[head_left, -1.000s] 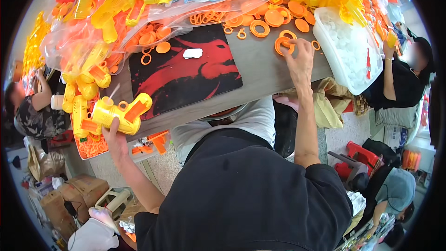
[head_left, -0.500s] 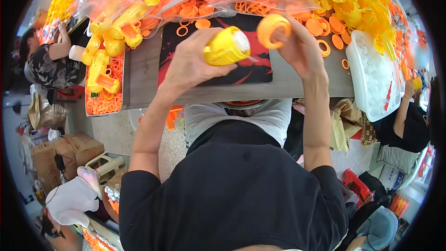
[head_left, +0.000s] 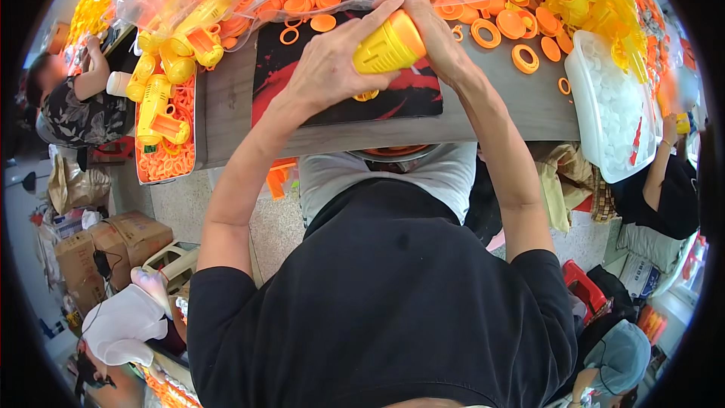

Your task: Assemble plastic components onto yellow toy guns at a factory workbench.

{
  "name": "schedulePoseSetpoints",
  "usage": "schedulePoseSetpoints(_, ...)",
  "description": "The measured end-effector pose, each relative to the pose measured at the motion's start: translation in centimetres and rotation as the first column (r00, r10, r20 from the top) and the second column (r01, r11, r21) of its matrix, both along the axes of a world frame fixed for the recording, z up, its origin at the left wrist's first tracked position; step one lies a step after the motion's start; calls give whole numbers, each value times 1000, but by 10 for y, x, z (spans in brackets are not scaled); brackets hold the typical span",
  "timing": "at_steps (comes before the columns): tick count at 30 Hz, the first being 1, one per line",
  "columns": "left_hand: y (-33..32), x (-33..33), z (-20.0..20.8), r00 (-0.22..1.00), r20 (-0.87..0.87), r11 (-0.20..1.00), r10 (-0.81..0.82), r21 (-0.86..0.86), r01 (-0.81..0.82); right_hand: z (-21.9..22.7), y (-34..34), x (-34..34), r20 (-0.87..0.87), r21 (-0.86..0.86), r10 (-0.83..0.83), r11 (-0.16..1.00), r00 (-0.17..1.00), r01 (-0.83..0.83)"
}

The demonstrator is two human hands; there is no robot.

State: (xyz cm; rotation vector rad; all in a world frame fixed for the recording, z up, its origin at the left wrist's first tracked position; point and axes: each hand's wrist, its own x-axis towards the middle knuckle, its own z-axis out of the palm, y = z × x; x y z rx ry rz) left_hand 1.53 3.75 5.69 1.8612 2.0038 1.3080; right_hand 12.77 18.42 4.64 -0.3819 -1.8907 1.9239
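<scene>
My left hand (head_left: 328, 64) is wrapped round a yellow plastic housing (head_left: 380, 51), shaped like a short barrel with slots in its side. An orange ring-shaped cap (head_left: 408, 32) sits against the housing's far right end. My right hand (head_left: 436, 41) is closed about that cap, its fingers reaching over the far side, where the fingertips are partly hidden. Both hands are above a black and red mat (head_left: 411, 102). Beneath my left fingers, part of a small yellow piece (head_left: 367, 95) shows on the mat.
Orange rings and discs (head_left: 513, 24) lie beyond my hands, below bagged parts. A tray of orange rings (head_left: 168, 165) with yellow housings (head_left: 156, 106) stands left. At right are a white tub (head_left: 593, 128) of translucent pieces and piled yellow shells (head_left: 574, 0). Other people work at both sides.
My right hand has brought the orange cap leftward against the end of the yellow housing, covering its white inside. My left hand has shifted slightly right and turned the housing.
</scene>
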Motion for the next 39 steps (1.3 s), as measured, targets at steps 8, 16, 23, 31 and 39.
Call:
schedulePoseSetpoints(8,4,-12,2,1000,-11,994,-3,-107,1,25,19,37,95,177,0,984,995,-17)
schedulePoseSetpoints(16,0,-9,6,999,41,981,-29,-192,36,23,32,42,154,388,148,900,977,-198)
schedulePoseSetpoints(23,3,-16,-4,999,15,998,-52,-39,52,2,22,38,-53,397,99,915,994,-70)
schedulePoseSetpoints(31,-12,-1,8,992,-53,990,-111,-97,106,12,3,56,-87,189,83,980,993,-65)
schedulePoseSetpoints(39,-13,19,14,914,-235,938,-330,-189,290,7,-21,48,-104,249,129,963,986,-99)
